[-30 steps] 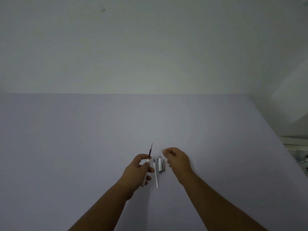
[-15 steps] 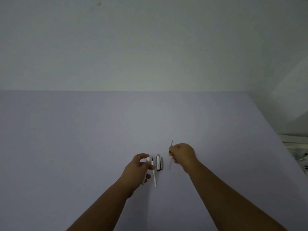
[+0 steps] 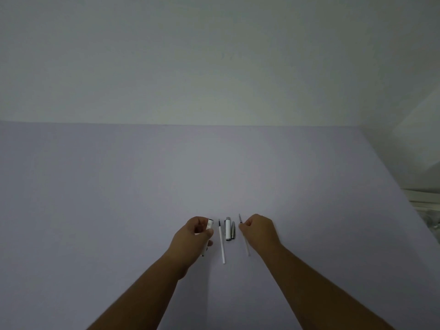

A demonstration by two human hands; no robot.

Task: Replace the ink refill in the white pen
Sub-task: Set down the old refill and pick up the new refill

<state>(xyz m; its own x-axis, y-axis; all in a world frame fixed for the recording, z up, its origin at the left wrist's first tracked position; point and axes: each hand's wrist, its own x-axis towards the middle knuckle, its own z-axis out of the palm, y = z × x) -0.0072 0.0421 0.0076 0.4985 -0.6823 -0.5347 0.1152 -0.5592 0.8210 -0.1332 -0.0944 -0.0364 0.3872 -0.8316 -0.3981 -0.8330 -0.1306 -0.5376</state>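
My left hand (image 3: 194, 236) grips the white pen barrel (image 3: 209, 224), its open end pointing away from me. My right hand (image 3: 259, 231) pinches a thin ink refill (image 3: 245, 241) close to its dark tip and holds it low over the table, to the right of the other parts. Between my hands a second white refill (image 3: 222, 244) lies flat on the table. Next to it lie the white pen cap section (image 3: 228, 229) and a small dark grey piece (image 3: 233, 231).
The pale lilac table (image 3: 119, 198) runs back to a white wall. Its right edge slants toward me, with some white clutter (image 3: 426, 210) beyond it.
My right hand drew the refill out of the barrel, carried it right past the cap, and lowered it toward the table. The left hand kept the barrel.
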